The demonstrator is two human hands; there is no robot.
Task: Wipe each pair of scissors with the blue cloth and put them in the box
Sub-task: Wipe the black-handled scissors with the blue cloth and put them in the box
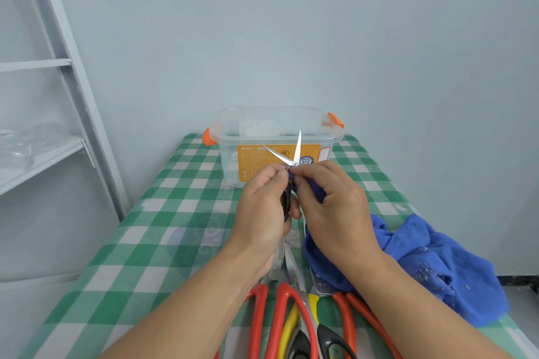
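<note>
**Wiping a small pair of scissors point(295, 154), head view.** The left hand point(262, 213) grips the dark handle, fingers curled round it. It holds the tool raised above the worktop point(145, 242), between the person and the box point(230, 137).

The long axis runs from the handle, low and near the body, up and away to the tips, which point toward the box. The two blades stand spread in a narrow V, the left one leaning left and the right one near upright.

The right hand point(335, 207) pinches a fold of the blue cloth point(431, 265) between thumb and fingers point(303, 176), right at the pivot at the root of the blades. The rest of the cloth trails down and lies heaped on the worktop to the right.

The bare steel thus lies just beyond the right fingertips. A wiping stroke would probably run outward from pivot to tip, away from the body, one blade at a time. The right hand is nearer the blades, and the left serves as the clamp.

The blades look bright, slender and sharply pointed, and their open edges call for care.

The box stands open-topped at the far end, directly past the tips. It is clear-walled, with orange latches and an orange label.

Several larger pairs point(271, 315), with red, yellow and black handles, lie on the worktop near the body, between the forearms. They are probably yet to be wiped.
</note>
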